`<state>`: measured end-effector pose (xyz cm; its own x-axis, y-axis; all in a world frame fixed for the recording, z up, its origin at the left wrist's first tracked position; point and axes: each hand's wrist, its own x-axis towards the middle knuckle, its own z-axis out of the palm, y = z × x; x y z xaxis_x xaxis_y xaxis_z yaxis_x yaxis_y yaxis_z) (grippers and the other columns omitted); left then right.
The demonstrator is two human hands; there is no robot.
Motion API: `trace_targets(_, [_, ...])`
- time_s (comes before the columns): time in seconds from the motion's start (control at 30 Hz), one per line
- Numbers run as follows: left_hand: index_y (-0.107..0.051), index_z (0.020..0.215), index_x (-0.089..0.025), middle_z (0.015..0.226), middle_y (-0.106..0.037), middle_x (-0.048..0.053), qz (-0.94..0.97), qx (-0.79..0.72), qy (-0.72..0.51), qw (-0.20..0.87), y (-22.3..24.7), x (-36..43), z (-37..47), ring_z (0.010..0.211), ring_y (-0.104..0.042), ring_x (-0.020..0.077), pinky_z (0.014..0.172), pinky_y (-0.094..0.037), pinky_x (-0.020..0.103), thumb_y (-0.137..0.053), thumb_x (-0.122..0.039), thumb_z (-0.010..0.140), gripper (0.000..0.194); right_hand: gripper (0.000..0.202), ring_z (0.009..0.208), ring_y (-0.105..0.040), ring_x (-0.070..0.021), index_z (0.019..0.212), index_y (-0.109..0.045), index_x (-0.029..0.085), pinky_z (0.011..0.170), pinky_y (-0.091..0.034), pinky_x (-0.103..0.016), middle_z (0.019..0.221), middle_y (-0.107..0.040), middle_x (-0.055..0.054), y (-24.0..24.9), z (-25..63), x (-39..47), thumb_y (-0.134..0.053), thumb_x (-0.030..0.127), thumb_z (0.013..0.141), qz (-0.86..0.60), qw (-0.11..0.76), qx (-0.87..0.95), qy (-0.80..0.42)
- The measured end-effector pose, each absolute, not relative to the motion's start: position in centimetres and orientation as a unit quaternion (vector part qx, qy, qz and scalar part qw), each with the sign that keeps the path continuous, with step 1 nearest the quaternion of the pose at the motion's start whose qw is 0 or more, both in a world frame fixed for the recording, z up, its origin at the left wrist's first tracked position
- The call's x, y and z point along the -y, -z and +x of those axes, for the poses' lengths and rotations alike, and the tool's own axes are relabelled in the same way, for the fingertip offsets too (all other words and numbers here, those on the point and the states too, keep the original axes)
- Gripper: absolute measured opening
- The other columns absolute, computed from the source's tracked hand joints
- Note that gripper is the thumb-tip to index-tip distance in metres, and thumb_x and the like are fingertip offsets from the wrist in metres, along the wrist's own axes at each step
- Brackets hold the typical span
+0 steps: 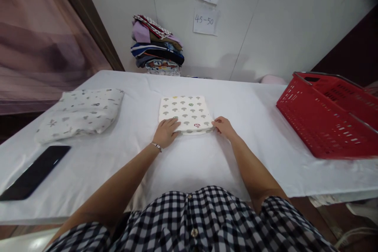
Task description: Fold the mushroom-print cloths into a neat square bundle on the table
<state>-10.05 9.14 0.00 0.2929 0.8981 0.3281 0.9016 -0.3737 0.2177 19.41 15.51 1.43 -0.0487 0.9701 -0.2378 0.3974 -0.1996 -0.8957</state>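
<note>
A white cloth with a grey mushroom print [185, 112] lies folded into a neat, near-square pad at the middle of the table. My left hand [167, 130] rests flat on its near left corner, fingers stretched out over the fabric. At the near right corner, my right hand [223, 126] pinches the cloth's edge between thumb and fingers. One green and one red mushroom stand out among the grey ones. The layers of the fold show along the near edge.
Another white printed cloth [85, 112] lies loosely folded on the left, with a black phone [35, 171] nearer me. A red plastic basket [327, 122] stands at the right. Behind the white-covered table [130, 181], stacked folded fabrics [158, 47] lean near the wall, where paper signs [206, 20] hang.
</note>
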Motion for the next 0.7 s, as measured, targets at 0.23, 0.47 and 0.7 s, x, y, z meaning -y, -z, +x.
trace_targets(0.23, [-0.057,0.119,-0.024,0.134,-0.050,0.008,-0.809,0.552,0.202,0.014,-0.14,-9.07,-10.20,0.125,-0.043,0.0240,0.103,-0.033,0.043,-0.048,-0.037,0.085,0.038,0.017,0.039,-0.048,-0.0074,0.083,-0.050,0.019,0.035,-0.032,-0.017,0.052,-0.055,0.005,-1.67,19.38,-15.39,-0.063,0.023,0.073,-0.618,0.295,0.500,-0.530])
trace_targets(0.47, [-0.055,0.121,-0.025,0.134,-0.050,0.006,-0.806,0.560,0.189,0.009,-0.29,-9.07,-10.32,0.124,-0.044,0.0228,0.103,-0.033,0.044,-0.042,-0.032,0.088,0.036,0.021,0.038,-0.050,-0.0079,0.086,-0.049,0.019,0.035,-0.033,-0.017,0.053,-0.059,0.003,-1.38,19.69,-15.53,-0.065,0.026,0.075,-0.619,0.270,0.479,-0.561])
trace_targets(0.7, [-0.055,0.120,-0.024,0.135,-0.049,0.008,-0.805,0.555,0.208,0.001,-0.52,-8.65,-10.42,0.126,-0.041,0.0235,0.104,-0.032,0.045,-0.046,-0.038,0.087,0.037,0.024,0.039,-0.053,-0.0105,0.073,-0.053,0.016,0.033,-0.033,-0.019,0.053,-0.061,-0.002,-2.25,19.61,-15.46,-0.064,0.037,0.077,-0.629,0.175,0.491,-0.576])
